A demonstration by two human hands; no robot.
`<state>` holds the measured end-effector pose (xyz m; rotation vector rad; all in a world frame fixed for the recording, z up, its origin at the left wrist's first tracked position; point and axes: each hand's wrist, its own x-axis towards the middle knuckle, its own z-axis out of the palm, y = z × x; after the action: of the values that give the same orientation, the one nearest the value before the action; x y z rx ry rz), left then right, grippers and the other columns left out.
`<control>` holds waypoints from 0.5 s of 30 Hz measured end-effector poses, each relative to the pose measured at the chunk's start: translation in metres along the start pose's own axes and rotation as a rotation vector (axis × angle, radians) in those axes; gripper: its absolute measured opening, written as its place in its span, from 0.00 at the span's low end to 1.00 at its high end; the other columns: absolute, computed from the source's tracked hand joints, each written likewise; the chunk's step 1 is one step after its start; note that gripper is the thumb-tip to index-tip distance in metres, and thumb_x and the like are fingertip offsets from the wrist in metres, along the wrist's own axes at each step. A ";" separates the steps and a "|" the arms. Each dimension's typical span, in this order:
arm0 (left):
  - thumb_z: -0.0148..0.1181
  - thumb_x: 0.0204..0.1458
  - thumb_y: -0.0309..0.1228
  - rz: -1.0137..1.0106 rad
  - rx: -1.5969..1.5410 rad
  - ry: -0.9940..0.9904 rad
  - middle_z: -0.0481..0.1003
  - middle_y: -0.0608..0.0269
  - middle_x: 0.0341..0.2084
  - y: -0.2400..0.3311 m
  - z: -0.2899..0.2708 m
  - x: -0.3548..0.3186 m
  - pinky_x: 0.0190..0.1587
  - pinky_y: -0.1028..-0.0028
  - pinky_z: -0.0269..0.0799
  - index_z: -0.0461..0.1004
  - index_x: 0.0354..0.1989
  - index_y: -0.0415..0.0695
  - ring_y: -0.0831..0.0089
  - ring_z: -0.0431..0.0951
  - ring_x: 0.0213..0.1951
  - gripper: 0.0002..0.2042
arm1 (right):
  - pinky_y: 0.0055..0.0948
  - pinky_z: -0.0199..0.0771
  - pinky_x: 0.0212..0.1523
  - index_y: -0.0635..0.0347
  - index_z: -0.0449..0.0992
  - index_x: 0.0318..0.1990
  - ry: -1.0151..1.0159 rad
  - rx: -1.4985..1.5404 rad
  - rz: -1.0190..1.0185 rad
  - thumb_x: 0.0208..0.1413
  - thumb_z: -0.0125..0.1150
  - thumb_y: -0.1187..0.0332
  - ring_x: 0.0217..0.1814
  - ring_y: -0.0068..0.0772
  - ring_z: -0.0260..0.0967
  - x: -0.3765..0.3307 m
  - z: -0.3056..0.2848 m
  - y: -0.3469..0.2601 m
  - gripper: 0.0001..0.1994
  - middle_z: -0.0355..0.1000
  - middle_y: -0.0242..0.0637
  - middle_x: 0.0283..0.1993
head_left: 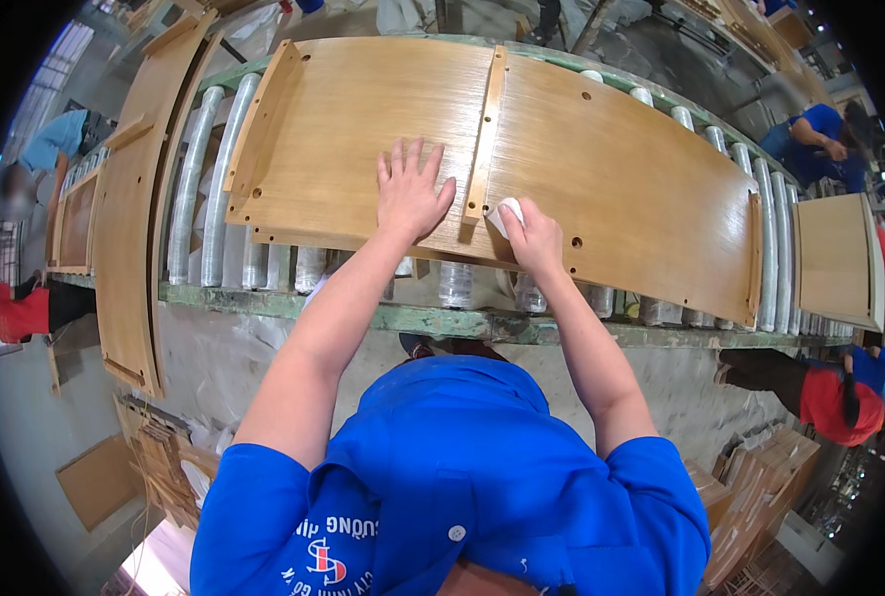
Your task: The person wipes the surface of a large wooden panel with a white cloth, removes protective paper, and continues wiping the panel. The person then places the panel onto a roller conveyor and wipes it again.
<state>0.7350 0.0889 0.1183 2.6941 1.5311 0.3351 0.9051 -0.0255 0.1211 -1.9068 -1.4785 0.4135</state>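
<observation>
A large light-brown wooden panel [611, 179] with a raised centre strip [486, 139] and end strips lies flat on a roller conveyor. My left hand [410, 191] rests flat on the panel, fingers spread, just left of the centre strip. My right hand [534, 234] is closed around a small white cloth [506, 212], pressing it against the near end of the strip by the panel's front edge.
The green-framed roller conveyor [442, 320] runs left to right. Another wooden panel [838, 260] lies on it at the right, and curved panels [130, 219] stand at the left. People in blue and red [820, 139] work around. Stacked wood pieces [169, 467] sit on the floor.
</observation>
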 end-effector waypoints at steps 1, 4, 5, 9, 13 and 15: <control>0.43 0.54 0.49 0.000 0.004 0.002 0.53 0.54 0.62 0.000 0.001 0.000 0.65 0.52 0.37 0.57 0.62 0.51 0.53 0.47 0.65 0.28 | 0.45 0.67 0.28 0.57 0.70 0.30 -0.007 0.012 -0.006 0.56 0.51 0.53 0.28 0.53 0.70 -0.003 0.000 0.000 0.15 0.71 0.48 0.23; 0.42 0.55 0.49 0.000 0.012 0.010 0.53 0.54 0.62 -0.001 0.002 -0.001 0.65 0.53 0.38 0.57 0.62 0.51 0.53 0.47 0.65 0.28 | 0.43 0.68 0.27 0.57 0.71 0.31 -0.051 0.054 -0.028 0.54 0.53 0.55 0.27 0.52 0.70 -0.014 -0.001 0.000 0.14 0.71 0.47 0.23; 0.42 0.55 0.49 0.003 0.010 0.012 0.53 0.54 0.62 -0.002 0.003 -0.001 0.65 0.53 0.38 0.57 0.62 0.51 0.53 0.47 0.65 0.27 | 0.42 0.68 0.27 0.57 0.71 0.30 -0.070 0.034 -0.079 0.54 0.54 0.56 0.27 0.51 0.70 -0.017 -0.002 0.000 0.13 0.71 0.46 0.23; 0.42 0.55 0.48 -0.002 0.015 0.034 0.54 0.54 0.62 -0.013 0.007 -0.009 0.65 0.54 0.39 0.58 0.61 0.51 0.52 0.48 0.64 0.26 | 0.36 0.68 0.25 0.58 0.72 0.28 -0.168 0.005 -0.227 0.53 0.57 0.59 0.24 0.46 0.70 -0.027 -0.006 -0.009 0.12 0.71 0.44 0.24; 0.45 0.54 0.46 0.184 -0.131 -0.016 0.57 0.55 0.60 -0.038 -0.005 -0.006 0.64 0.56 0.44 0.61 0.59 0.50 0.55 0.51 0.63 0.25 | 0.27 0.62 0.21 0.58 0.69 0.34 -0.270 0.959 0.331 0.57 0.53 0.58 0.20 0.29 0.63 -0.027 -0.017 0.005 0.12 0.69 0.34 0.25; 0.47 0.53 0.44 0.295 -0.209 -0.119 0.59 0.57 0.60 -0.065 -0.021 -0.005 0.64 0.57 0.46 0.63 0.58 0.49 0.57 0.53 0.63 0.24 | 0.23 0.55 0.19 0.56 0.67 0.38 -0.379 1.557 0.530 0.59 0.50 0.56 0.19 0.22 0.56 -0.017 -0.029 -0.013 0.13 0.63 0.30 0.24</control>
<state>0.6732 0.1163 0.1295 2.7121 1.0074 0.3142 0.9085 -0.0487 0.1483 -0.8334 -0.3558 1.6235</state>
